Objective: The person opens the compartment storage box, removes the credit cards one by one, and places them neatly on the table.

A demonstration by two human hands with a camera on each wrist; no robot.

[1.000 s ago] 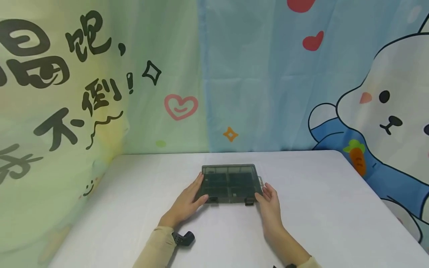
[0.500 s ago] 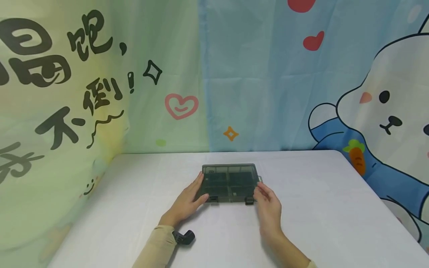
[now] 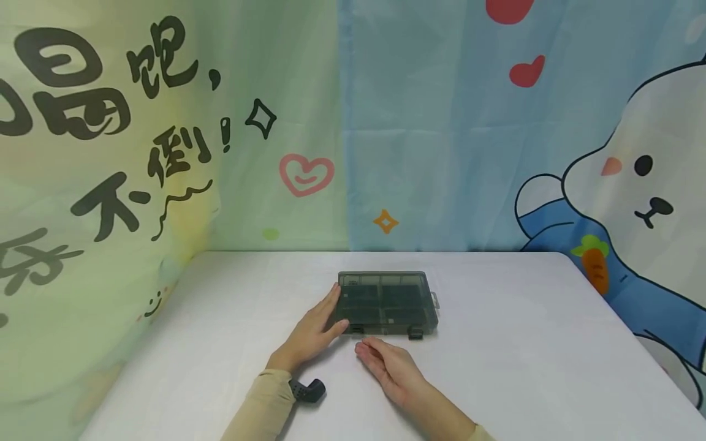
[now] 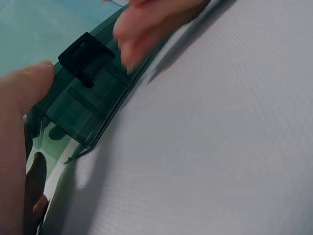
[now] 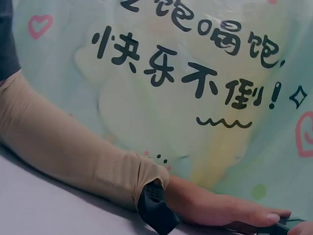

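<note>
A dark translucent green compartment box (image 3: 386, 306) lies on the white table, its lid down. Along its left side my left hand (image 3: 310, 335) grips it, the thumb (image 4: 29, 85) by the front corner and the fingers on the left edge. Close to that thumb sits a black latch (image 4: 84, 55) on the front face. My right hand (image 3: 393, 370) is just in front of the box, near the left latch, its fingers loosely bent with nothing seen in them. Fine contact is blurred in the left wrist view. A second latch (image 3: 415, 333) is at the front right.
A hanging loop (image 3: 435, 300) sticks out from the box's right side. The white tabletop (image 3: 513, 367) spreads around the box. Behind it hangs a printed curtain (image 3: 408, 122). A black wrist camera (image 3: 309, 391) is strapped on the left wrist.
My right hand has left the box's right end and moved left and nearer, to the front edge. My left hand stays at the left side. The head view has shifted slightly.
</note>
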